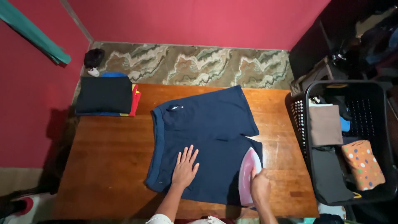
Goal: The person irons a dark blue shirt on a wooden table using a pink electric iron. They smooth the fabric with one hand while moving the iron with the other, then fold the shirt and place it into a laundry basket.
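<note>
Dark blue shorts (207, 137) lie spread flat on a brown wooden table (112, 161), waistband to the left. My left hand (185, 166) rests flat on the near leg of the shorts, fingers apart. My right hand (260, 185) grips the handle of a pink and white iron (248, 174), which stands on the hem of the near leg at the right.
A stack of folded clothes (105, 96), black on top with red and blue below, sits at the table's far left corner. A black laundry basket (381, 124) holding folded items stands to the right of the table. Red walls surround the spot.
</note>
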